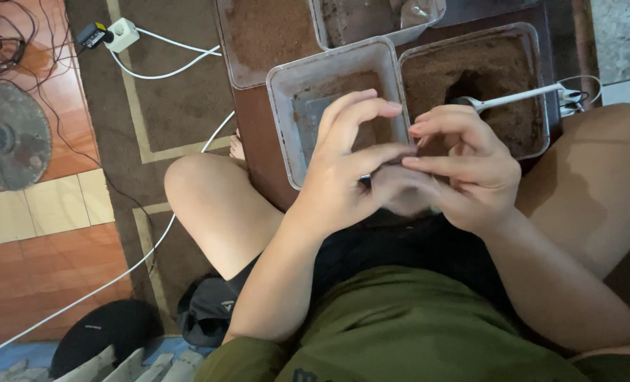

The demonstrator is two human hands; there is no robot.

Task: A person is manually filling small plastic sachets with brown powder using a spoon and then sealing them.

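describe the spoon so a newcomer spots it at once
Start at the low brown table ahead of the person's knees, then find the right-hand tub, full of brown powder. The spoon lies in it, bowl in a dug hollow, handle pointing right: the only slim white thing there.

Four plastic trays (281, 78), one spoon (513, 97), two hands (343, 173), one fan (7, 134).

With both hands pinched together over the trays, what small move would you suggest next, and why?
Probably ease the hands apart: the left hand and right hand are pressed together, hiding a blurred item between them, above the nearly emptied tray.
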